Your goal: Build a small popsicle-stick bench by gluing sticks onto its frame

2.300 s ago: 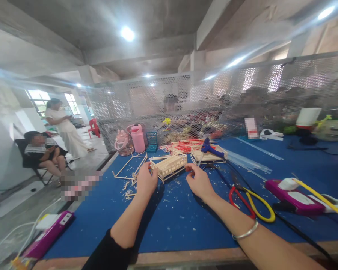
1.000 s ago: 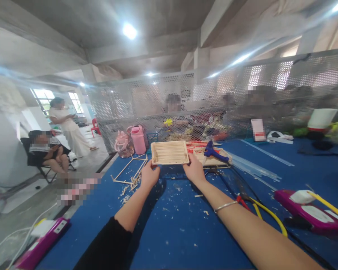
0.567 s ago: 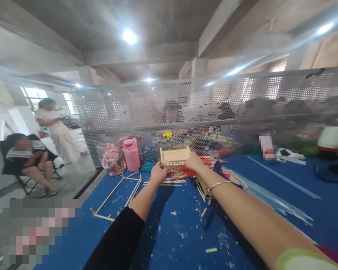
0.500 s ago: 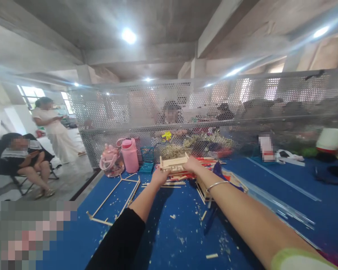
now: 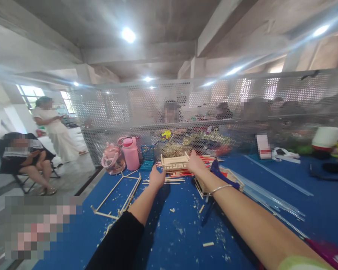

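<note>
A small pale wooden stick model, box-like with a railed front, is at the middle of the blue table near the mesh partition. My right hand, with a silver bangle on the wrist, grips its right end. My left hand is by its left end, thumb lifted apart from the fingers; whether the fingertips touch the model is hard to tell. Behind and below the model lie red and pale sticks. A second wooden structure stands partly hidden under my right forearm, a dark blue tool against it.
A thin wooden frame lies at left. A pink bottle, a clear pink jug and a teal stand line the back. Clear strips lie at right. A perforated partition borders the table; people sit beyond it.
My left hand has loosened from the model's left end and drawn slightly left and down, thumb now raised. My right hand keeps its grip; the view has shifted slightly.
</note>
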A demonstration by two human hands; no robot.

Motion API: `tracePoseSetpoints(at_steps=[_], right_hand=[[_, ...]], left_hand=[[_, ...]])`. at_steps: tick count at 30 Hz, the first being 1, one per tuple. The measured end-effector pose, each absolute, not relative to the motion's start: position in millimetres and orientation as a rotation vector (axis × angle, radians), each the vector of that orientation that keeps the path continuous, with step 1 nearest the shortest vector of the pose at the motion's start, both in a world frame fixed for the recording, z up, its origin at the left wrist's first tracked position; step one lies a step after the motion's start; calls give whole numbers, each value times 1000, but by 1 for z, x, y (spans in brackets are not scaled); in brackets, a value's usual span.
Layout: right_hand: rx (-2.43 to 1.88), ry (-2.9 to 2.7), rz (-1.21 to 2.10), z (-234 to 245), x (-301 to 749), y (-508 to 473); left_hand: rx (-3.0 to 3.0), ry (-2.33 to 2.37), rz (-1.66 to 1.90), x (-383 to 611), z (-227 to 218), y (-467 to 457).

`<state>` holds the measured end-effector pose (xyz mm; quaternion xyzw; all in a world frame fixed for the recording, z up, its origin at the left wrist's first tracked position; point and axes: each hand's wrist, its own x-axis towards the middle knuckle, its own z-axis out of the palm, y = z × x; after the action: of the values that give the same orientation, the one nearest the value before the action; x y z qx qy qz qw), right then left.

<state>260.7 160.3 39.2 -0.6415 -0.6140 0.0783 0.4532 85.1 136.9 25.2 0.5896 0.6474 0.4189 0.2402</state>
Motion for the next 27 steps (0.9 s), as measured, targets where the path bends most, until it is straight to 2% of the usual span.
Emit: tracePoseSetpoints(at_steps=[4,7,13,20,24,27], right_hand=[[-1579,-1630,80,55,263,115],[-1574,-1734,128,50,264,74],[-1384,-1882,492,26,244,0],[-1327,-1923,648,0,223,-30],[-1283,-1983,701,-14,223,-34],[-1245,-1906,807,-16,221,-34]], left_hand=[[1660,1795,1177,55,45,104],[1790,1990,1239,8,57,71],[1758,2465,824,-69,48,8],[1961,2328,724,-48,13,-14],[1988,2372,650,-40,22,-9],[2006,2371,742,-28,33,-24]])
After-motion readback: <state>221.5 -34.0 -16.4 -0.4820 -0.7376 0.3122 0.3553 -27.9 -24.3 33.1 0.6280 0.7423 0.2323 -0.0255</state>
